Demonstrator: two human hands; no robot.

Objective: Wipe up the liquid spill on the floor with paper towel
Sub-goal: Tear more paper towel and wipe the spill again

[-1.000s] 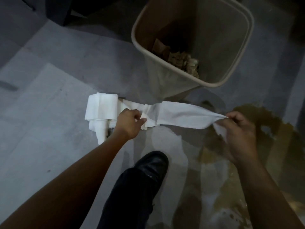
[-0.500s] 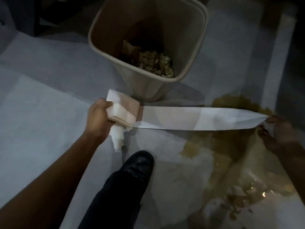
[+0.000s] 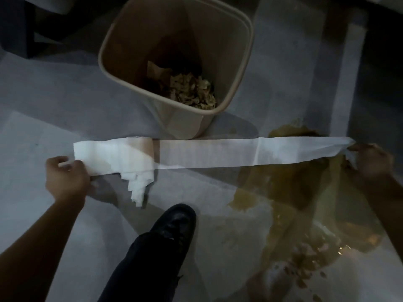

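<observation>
the paper towel (image 3: 218,152) is pulled out longer now — left hand (image 3: 65,179) grips the roll, right hand (image 3: 368,160) pinches the end over the spill (image 3: 294,192) — enough to tear off soon.

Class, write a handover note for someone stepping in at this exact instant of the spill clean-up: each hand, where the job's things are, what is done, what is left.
Left hand: grips the paper towel roll at its left end.
Right hand: pinches the free end of the unrolled strip, stretched level between the hands.
Spill: yellowish-brown puddle with bits in it, on the floor at right, under the strip's right part.
Bin: just behind the strip, scraps inside.
Black shoe: near the puddle's left edge.
Done: a length of towel pulled out.
Left: tear it off, wipe the puddle; no wiping shows yet.
</observation>
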